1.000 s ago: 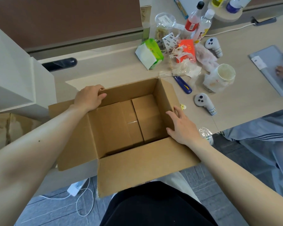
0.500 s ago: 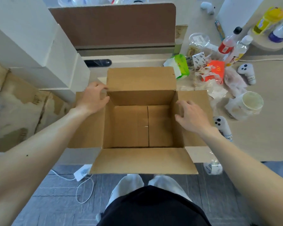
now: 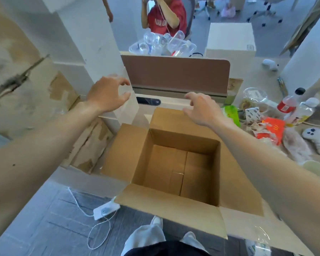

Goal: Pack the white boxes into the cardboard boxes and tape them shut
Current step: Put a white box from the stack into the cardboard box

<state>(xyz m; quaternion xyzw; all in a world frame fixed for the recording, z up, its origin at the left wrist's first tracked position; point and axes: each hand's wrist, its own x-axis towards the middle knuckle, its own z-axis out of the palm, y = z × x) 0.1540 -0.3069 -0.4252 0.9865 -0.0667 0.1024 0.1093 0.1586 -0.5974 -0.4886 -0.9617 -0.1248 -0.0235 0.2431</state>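
Standing beside the cardboard box (image 3: 183, 138) are white boxes (image 3: 92, 43)

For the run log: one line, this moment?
cardboard box: open, empty | left hand: open, near white boxes | right hand: open, free

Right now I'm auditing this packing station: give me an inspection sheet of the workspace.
Surface: light desk, crowded on its right side.
Job's things: cardboard box open, empty, flaps spread; white boxes stacked at left.
Clutter: red-label bottle, red wrapper, green pack, white controller, paper cup.
Hands: left hand and right hand hover, holding nothing.
Cables: power strip with white cord on floor.
Surroundings: brown divider; person in red behind it.
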